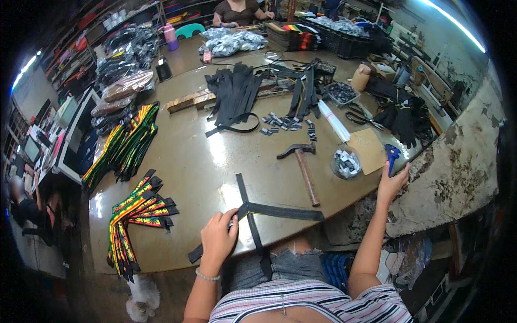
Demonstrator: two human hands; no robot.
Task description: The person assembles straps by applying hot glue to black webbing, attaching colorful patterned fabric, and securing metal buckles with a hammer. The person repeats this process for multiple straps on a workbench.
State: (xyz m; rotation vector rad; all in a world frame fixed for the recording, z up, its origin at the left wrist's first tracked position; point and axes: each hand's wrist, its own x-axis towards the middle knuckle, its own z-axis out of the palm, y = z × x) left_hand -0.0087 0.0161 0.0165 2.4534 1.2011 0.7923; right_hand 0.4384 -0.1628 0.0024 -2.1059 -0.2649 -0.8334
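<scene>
Black straps (283, 211) lie joined in a branching shape near the table's front edge, and one tail hangs over the edge. My left hand (217, 234) is closed at their left side, pinching the strap by the joint. Far to the right, my right hand (392, 184) is closed round a blue glue gun (393, 154) at the table's right edge. A hammer (306, 173) with a wooden handle lies between my hands. Beside the glue gun are a brown card (367, 151) and a clear tub (346, 163) of small pale pieces.
White sticks (334, 122), scissors (364, 117) and small black buckles (283, 124) lie beyond. Black straps (234, 91) are heaped mid-table. Patterned straps (141, 207) in red, yellow and green lie at left. Across the table sits another person (239, 13).
</scene>
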